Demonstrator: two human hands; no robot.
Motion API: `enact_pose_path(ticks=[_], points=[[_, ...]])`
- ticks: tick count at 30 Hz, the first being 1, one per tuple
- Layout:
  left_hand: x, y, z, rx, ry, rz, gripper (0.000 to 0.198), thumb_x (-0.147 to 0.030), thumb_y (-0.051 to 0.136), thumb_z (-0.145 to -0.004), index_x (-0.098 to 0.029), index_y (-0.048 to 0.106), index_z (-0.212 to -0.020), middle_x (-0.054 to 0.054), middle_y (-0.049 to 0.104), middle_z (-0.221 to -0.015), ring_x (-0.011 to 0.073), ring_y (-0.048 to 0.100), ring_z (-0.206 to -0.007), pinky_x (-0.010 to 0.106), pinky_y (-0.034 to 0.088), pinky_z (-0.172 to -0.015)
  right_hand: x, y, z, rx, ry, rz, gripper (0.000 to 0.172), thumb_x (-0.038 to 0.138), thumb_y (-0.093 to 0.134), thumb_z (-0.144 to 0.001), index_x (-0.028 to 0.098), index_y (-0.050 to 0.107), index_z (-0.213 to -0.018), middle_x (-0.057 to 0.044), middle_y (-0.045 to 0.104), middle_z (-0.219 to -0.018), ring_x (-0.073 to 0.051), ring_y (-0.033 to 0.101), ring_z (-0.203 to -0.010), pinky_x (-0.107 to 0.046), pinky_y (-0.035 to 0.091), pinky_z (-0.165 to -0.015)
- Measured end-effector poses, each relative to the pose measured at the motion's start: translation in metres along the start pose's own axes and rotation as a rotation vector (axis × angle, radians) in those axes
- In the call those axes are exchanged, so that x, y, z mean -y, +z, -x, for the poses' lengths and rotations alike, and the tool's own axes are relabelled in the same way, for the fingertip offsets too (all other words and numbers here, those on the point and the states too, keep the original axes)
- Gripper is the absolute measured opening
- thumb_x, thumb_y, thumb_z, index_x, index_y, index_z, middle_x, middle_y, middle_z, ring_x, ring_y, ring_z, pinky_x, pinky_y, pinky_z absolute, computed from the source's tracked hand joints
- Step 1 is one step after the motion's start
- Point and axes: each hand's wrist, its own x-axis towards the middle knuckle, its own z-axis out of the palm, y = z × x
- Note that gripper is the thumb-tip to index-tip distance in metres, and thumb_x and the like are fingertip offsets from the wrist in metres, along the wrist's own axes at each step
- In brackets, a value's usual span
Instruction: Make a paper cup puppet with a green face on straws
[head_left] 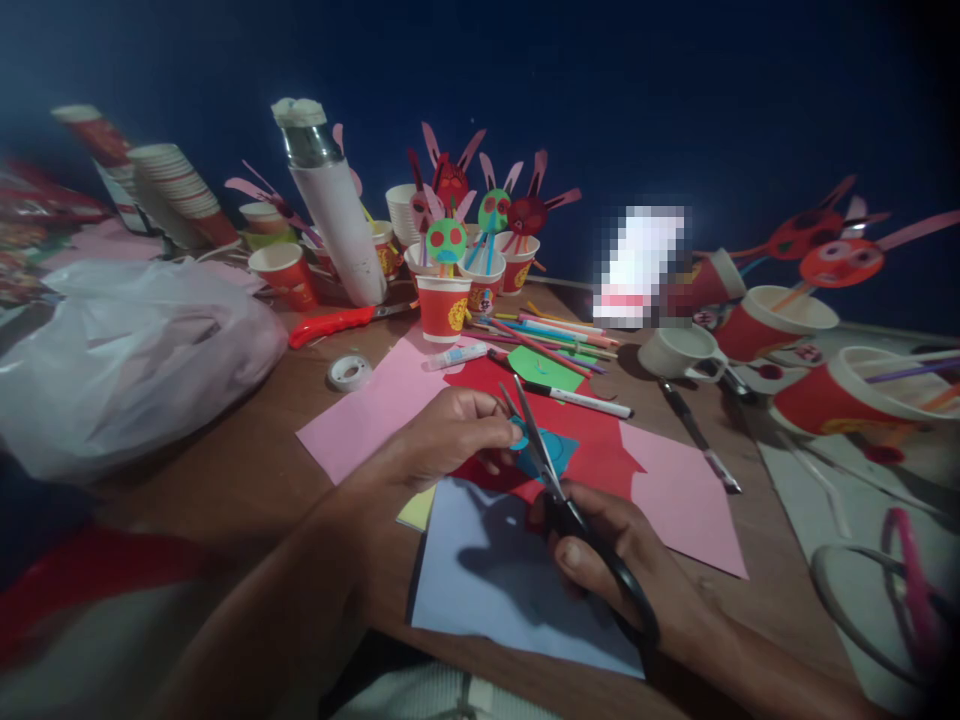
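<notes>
Between its fingertips my left hand (457, 432) pinches a small blue paper piece (519, 432). My right hand (622, 555) is wrapped round the black handles of a pair of scissors (553, 470). The scissors point away from me with their blades slightly apart, right beside the small blue piece. Another blue paper scrap (561, 450) with a curved line on it shows just right of the blades. Beneath the hands are a light blue sheet (457, 580), red paper (600, 440) and pink paper (690, 500).
Behind the papers are colored sticks (555, 335), a marker (592, 402) and red cups (444, 310) with paper rabbit faces. Tape (349, 373), a red-handled tool (330, 326), a tall flask (341, 220) and a plastic bag (135, 360) stand left. A mug (675, 352) is right.
</notes>
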Motion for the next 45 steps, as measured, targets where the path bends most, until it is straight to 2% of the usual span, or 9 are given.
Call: enact_pose_path(ticks=[20,30,37,45], points=[[0.0019,-0.0019,-0.0002,0.001,-0.017,0.013,0.01,-0.021,0.066,-0.063,-0.013,0.061,-0.059,0.0,0.058,-0.053,0.0091,0.052,-0.048,0.02,0.042,-0.05,0.0031,0.0009,-0.0006,-0.003,0.024,0.02,0.031,0.045,0.057,-0.079,0.017,0.047,-0.076,0.004,0.044,-0.057,-0.007,0.039,-0.047,-0.019,0.03,-0.043],[0.0004,0.0008,0.001,-0.026,-0.073,0.018,0.02,-0.029,0.072,-0.061,-0.014,0.059,-0.062,0.002,0.062,-0.056,0.0106,0.056,-0.05,0.022,0.046,-0.051,0.0008,-0.0006,-0.0003,-0.046,0.046,0.082,0.037,0.053,0.054,-0.079,0.017,0.045,-0.074,0.004,0.044,-0.056,-0.008,0.04,-0.047,-0.02,0.03,-0.044],[0.0026,0.0014,0.0007,-0.057,-0.027,0.058,0.02,-0.028,0.071,-0.063,-0.014,0.06,-0.07,0.001,0.061,-0.056,0.0105,0.057,-0.049,0.022,0.045,-0.049,0.0044,-0.0002,0.0015,-0.053,0.099,0.084,0.041,0.058,0.052,-0.077,0.017,0.046,-0.074,0.004,0.044,-0.054,-0.008,0.039,-0.046,-0.019,0.032,-0.043],[0.0031,0.0019,-0.0018,-0.078,-0.005,0.066,0.017,-0.027,0.069,-0.064,-0.014,0.06,-0.067,0.0,0.061,-0.054,0.0107,0.056,-0.05,0.023,0.045,-0.051,0.0044,-0.0005,0.0003,-0.032,0.102,0.073,0.043,0.06,0.052,-0.077,0.017,0.046,-0.075,0.003,0.045,-0.054,-0.009,0.04,-0.047,-0.02,0.032,-0.044]])
